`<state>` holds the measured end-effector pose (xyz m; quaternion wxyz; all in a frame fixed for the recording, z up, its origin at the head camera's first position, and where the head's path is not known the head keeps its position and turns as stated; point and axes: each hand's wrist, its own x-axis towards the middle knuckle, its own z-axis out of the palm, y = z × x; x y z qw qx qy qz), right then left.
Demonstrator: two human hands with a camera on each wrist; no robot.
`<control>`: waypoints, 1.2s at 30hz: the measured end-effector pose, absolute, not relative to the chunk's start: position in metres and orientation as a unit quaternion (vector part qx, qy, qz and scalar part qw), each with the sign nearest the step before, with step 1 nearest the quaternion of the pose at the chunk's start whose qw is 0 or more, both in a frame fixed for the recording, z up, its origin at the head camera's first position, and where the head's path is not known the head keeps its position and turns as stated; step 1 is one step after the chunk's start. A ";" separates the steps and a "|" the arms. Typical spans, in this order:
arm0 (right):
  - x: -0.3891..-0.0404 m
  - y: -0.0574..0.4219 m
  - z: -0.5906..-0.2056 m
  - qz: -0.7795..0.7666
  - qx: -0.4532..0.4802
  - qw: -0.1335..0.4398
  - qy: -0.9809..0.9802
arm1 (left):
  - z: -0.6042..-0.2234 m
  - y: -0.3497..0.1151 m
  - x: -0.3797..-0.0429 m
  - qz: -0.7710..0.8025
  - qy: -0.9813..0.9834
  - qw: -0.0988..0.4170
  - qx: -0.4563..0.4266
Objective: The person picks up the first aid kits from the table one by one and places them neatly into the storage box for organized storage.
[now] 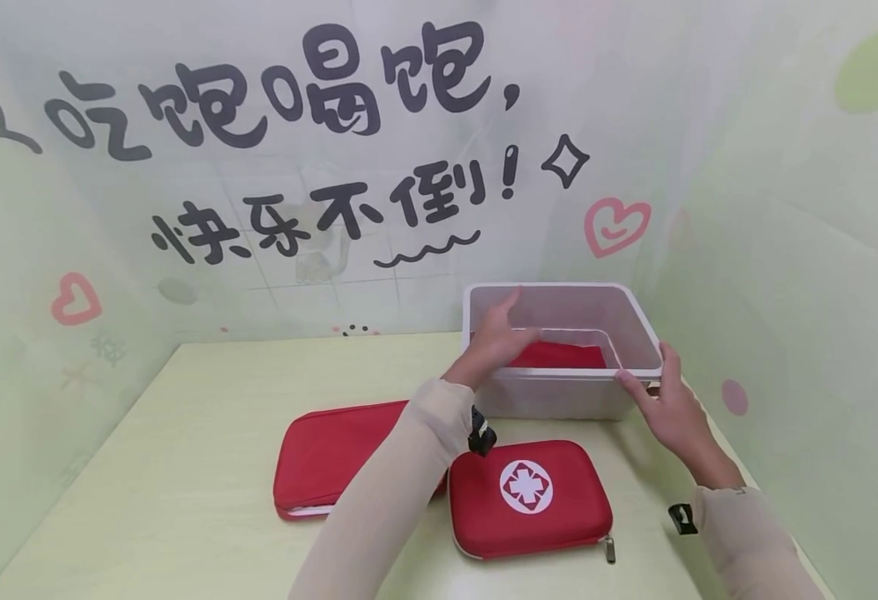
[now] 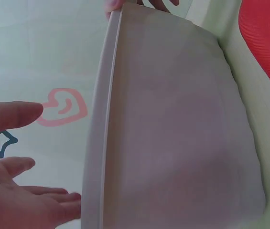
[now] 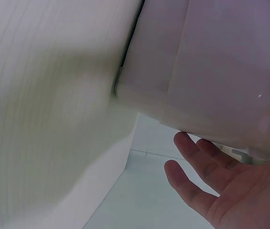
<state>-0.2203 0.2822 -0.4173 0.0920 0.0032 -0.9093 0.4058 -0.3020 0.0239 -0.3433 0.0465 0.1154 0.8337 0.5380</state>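
Observation:
A white plastic bin (image 1: 551, 396) stands at the back right of the table, with a flat red item (image 1: 559, 357) partly visible inside. My left hand (image 1: 493, 337) reaches over the bin's near left rim, fingers extended above the inside. Its spread fingers appear beside the rim (image 2: 96, 129) in the left wrist view. My right hand (image 1: 671, 417) holds the bin's near right corner. Its thumb lies at the rim and its fingers (image 3: 197, 152) run along the outer side wall.
A red first aid case (image 1: 476, 508) with a white cross emblem and a zipper lies before the bin. Left of it lies another red case (image 1: 326, 458), partly covered by my left sleeve (image 1: 386, 492). Printed walls (image 1: 799, 250) enclose the table (image 1: 162, 467) at the back and sides.

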 end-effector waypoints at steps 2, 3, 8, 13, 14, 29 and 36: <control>-0.220 0.282 -0.417 0.408 0.003 0.092 -0.909 | -0.342 0.021 -0.303 0.547 0.826 0.048 0.129; -0.220 0.282 -0.417 0.408 0.003 0.092 -0.908 | -0.341 0.019 -0.303 0.551 0.823 0.047 0.131; -0.220 0.283 -0.417 0.408 0.000 0.091 -0.908 | -0.337 0.009 -0.305 0.557 0.821 0.029 0.122; -0.219 0.284 -0.418 0.408 0.000 0.089 -0.909 | -0.332 -0.005 -0.308 0.569 0.815 0.012 0.112; -0.219 0.284 -0.418 0.408 0.000 0.089 -0.909 | -0.332 -0.008 -0.308 0.573 0.812 0.009 0.113; -0.220 0.283 -0.420 0.407 0.006 0.100 -0.908 | -0.346 -0.068 -0.313 0.588 0.806 -0.021 0.065; -0.221 0.283 -0.421 0.406 0.010 0.106 -0.908 | -0.358 -0.103 -0.313 0.600 0.797 -0.049 0.040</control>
